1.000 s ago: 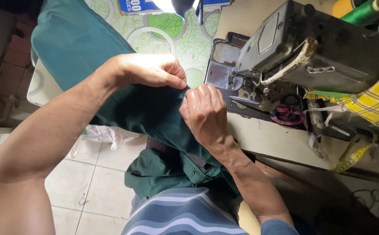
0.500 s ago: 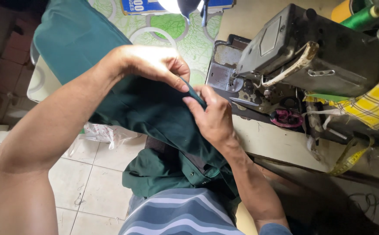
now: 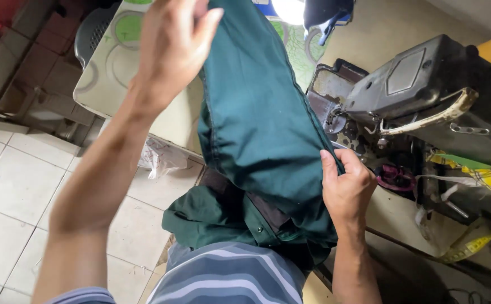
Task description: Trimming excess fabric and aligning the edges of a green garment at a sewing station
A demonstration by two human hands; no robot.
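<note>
A dark green garment (image 3: 262,129) is stretched lengthwise in front of me, its lower part bunched over my lap. My left hand (image 3: 172,45) is raised near the top of the view and grips the garment's upper end. My right hand (image 3: 347,186) pinches the garment's right edge lower down, close to the needle area of the grey sewing machine (image 3: 425,95). The cloth hangs taut between the two hands.
The sewing machine stands on a worn table (image 3: 392,219) at the right, with a yellow measuring tape (image 3: 471,247), thread and fabric scraps. A patterned table top (image 3: 121,73) lies behind the garment. A lamp (image 3: 290,8) shines at the top. White floor tiles (image 3: 9,191) lie to the left.
My left hand has gone up and away, pulling the garment out long. My right hand slid to the garment's right edge near the machine. The camera moved closer.
</note>
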